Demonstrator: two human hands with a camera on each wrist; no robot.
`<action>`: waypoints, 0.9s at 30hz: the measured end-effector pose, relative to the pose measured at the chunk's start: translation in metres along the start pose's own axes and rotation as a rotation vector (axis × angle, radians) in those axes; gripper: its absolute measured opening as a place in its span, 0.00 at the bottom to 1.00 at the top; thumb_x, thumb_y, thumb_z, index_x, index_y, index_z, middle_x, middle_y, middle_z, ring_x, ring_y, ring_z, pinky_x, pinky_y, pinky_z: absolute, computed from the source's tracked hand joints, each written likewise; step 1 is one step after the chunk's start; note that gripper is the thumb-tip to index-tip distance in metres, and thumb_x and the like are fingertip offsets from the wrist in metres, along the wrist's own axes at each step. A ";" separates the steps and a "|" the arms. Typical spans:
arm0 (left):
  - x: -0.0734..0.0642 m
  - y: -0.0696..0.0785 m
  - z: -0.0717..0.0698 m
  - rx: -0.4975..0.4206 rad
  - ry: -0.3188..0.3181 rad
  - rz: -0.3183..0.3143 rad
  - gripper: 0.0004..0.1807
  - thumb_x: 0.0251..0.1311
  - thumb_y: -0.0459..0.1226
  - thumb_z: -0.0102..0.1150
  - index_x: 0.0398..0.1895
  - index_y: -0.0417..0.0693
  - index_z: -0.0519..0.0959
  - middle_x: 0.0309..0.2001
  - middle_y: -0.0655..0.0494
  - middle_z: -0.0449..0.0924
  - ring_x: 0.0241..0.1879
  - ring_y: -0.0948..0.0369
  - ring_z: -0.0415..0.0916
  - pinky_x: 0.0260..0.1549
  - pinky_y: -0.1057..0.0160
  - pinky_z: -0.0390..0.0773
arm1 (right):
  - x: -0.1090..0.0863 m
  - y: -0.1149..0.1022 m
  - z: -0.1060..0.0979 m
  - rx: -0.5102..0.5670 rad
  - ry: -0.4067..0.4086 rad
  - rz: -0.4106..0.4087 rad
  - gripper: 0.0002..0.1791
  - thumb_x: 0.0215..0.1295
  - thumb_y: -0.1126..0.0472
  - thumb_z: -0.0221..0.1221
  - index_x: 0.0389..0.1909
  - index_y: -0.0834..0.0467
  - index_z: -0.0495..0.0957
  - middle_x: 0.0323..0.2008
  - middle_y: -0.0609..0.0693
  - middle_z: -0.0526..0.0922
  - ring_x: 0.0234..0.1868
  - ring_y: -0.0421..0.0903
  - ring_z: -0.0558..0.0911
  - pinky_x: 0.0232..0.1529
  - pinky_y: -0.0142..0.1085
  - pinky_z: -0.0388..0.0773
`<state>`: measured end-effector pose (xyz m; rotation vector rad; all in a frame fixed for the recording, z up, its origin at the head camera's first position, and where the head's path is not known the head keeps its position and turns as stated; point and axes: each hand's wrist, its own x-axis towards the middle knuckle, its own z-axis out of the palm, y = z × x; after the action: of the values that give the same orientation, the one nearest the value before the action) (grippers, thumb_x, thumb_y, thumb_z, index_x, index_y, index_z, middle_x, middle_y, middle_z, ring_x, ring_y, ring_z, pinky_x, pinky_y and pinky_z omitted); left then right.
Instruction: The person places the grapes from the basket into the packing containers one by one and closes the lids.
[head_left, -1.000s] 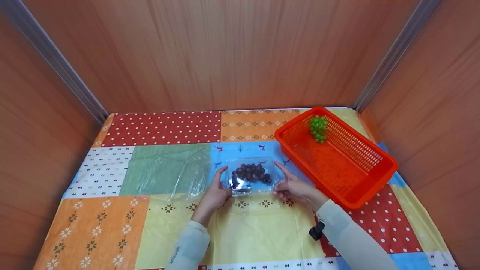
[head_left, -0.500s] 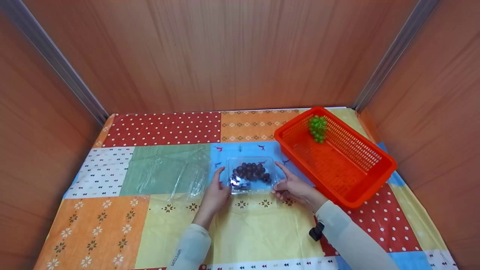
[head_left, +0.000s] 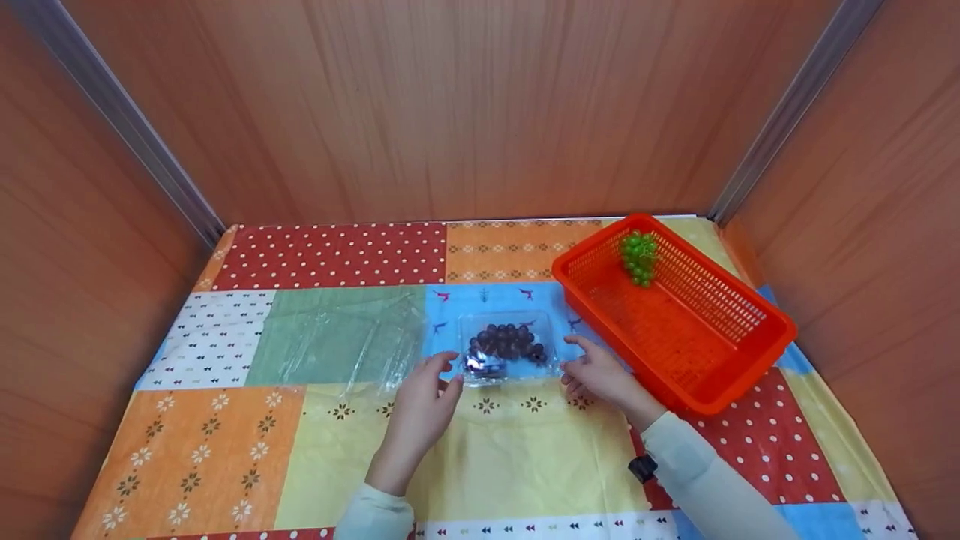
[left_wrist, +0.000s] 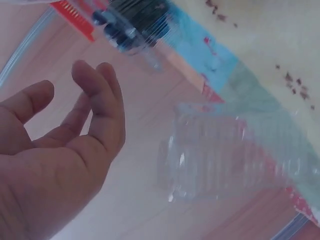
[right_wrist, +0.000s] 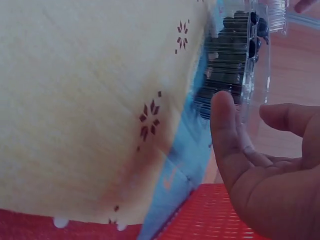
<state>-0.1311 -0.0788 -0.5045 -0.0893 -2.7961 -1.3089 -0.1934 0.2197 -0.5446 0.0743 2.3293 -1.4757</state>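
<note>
A clear plastic box (head_left: 540, 321) holding a bunch of dark grapes (head_left: 507, 341) sits on the patterned cloth at the middle. My left hand (head_left: 421, 401) is just off the box's left side, fingers loosely bent with nothing between them. In the left wrist view a gap shows between the left hand (left_wrist: 70, 140) and the grape box. My right hand (head_left: 600, 375) stands beside the box's right side. From the right wrist, the right hand (right_wrist: 270, 155) has thumb and fingers apart close to the box, holding nothing; whether a fingertip touches it I cannot tell.
An orange-red plastic basket (head_left: 679, 397) stands at the right, with green grapes (head_left: 639, 257) at its far end. Another clear plastic container (head_left: 345, 345) lies left of the box on the green patch. Wood-look panels (head_left: 480, 112) enclose the back and sides.
Both hands have let go of the clear box and drawn away from its sides, the left one back toward the body. The box stays about where it was.
</note>
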 end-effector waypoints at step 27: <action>-0.007 -0.046 -0.063 0.183 0.325 -0.075 0.09 0.66 0.40 0.62 0.46 0.49 0.81 0.26 0.55 0.70 0.22 0.57 0.66 0.21 0.59 0.66 | -0.027 -0.046 -0.044 0.347 0.255 -0.351 0.14 0.73 0.58 0.57 0.46 0.65 0.81 0.35 0.65 0.82 0.34 0.59 0.82 0.38 0.38 0.84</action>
<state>-0.1257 -0.1574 -0.5000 0.2178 -2.6409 -0.9697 -0.1921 0.2419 -0.4792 -0.0616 2.3364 -2.1489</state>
